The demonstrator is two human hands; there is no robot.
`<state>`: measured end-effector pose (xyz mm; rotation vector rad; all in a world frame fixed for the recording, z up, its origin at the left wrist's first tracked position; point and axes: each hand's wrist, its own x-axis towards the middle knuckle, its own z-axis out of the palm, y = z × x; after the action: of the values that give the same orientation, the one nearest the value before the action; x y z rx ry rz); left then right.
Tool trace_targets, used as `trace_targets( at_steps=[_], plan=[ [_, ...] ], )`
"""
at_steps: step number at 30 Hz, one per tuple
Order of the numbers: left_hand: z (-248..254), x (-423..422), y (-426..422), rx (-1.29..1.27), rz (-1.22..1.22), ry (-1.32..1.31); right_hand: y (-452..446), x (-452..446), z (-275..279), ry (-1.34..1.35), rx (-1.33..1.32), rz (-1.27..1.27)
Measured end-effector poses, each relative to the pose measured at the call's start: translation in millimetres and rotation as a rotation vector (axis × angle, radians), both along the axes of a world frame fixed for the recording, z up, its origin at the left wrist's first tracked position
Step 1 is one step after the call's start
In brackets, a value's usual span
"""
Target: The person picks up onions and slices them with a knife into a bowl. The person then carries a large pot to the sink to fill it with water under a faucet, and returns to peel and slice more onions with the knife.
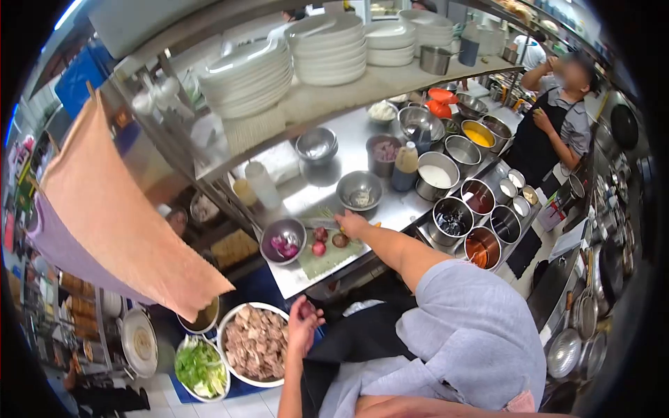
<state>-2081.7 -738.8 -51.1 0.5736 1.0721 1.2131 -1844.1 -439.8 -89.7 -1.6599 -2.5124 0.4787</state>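
Okay, so what looks like a small, round, dark red onion (307,310) is being held in the left hand (302,327), just past 6 o'clock in the view, fingers curled around it and partly covering it. The right hand (352,224) is stretched out to a dull green, flat cutting board (322,267), at its 1 o'clock edge. What seems to be a grey, metal-bladed knife (316,223) can be seen poking out at 9 o'clock from that hand; whether it's gripped tight or just touched can't be told, since the fingers are bunched on the far side. A few loose, round, red-brown onions (318,249) are spread over the board. At its 10 o'clock, shiny purple peeled onions (283,247) are kept in a round, stainless steel bowl (277,228), and a second round, grey metal bowl (350,183) with pale bits inside is set at 1 o'clock. Down at 8 o'clock from the left hand, a round, white tub (260,383) is piled with brownish-pink meat chunks (256,345), with chopped leafy greens (201,364) kept in another container beyond it. Stacked round white plates (327,52) are shelved at 12 o'clock.
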Motion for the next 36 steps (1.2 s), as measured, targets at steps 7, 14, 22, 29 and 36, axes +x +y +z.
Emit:
trace_targets(
  at_steps=[7,14,22,29,36],
  plan=[
    [29,-31,-20,0.006,-0.007,0.088,-30,16,47,-0.026,-0.166,-0.218],
    [47,-15,25,0.066,0.082,0.246,-77,74,41,0.111,-0.388,-0.324],
    [71,48,95,0.241,0.072,0.103,-129,98,77,0.859,-0.482,-0.317],
    [52,129,169,0.222,0.025,0.123,-120,129,70,0.820,-0.758,-0.176],
    [54,193,197,0.167,0.111,0.049,-69,159,72,0.756,-0.443,0.150]
  ],
)
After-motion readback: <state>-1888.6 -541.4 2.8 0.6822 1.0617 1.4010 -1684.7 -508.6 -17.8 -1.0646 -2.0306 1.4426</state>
